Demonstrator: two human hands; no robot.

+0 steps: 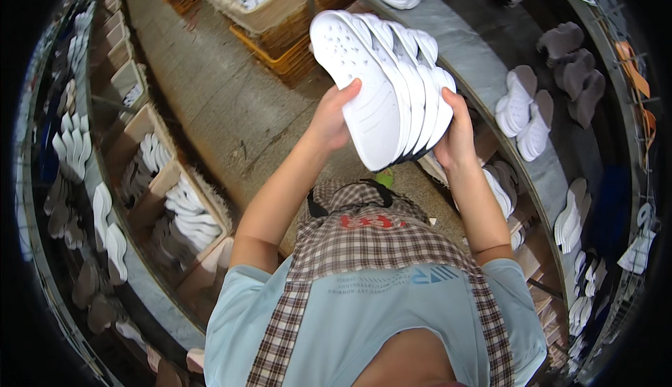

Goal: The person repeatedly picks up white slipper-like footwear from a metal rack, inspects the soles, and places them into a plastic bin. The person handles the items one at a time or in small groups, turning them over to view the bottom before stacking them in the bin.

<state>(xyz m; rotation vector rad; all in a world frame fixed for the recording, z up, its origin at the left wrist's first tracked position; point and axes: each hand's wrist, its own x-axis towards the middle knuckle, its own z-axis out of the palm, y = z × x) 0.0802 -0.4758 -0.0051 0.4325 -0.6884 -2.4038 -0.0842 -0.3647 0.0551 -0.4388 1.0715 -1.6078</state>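
Observation:
A stack of several white shoe soles (367, 110) is held up in front of me over the floor. The nearest sole faces me, with small round dimples at its far end and fine lines lower down. Dark edging shows along the bottom of the soles behind it. My left hand (334, 117) grips the stack's left edge, thumb on the front sole. On the right side, my right hand (456, 131) is closed round the rearmost soles, its thumb along their edge. Most of my fingers are hidden behind the stack.
To the right runs a curved grey bench (483, 72) with pairs of white soles (518, 103) and grey soles (579, 82). Lined bins (217, 212) of soles stand along the left bench. A beige bin (259, 19) sits on an orange crate (269, 58) ahead.

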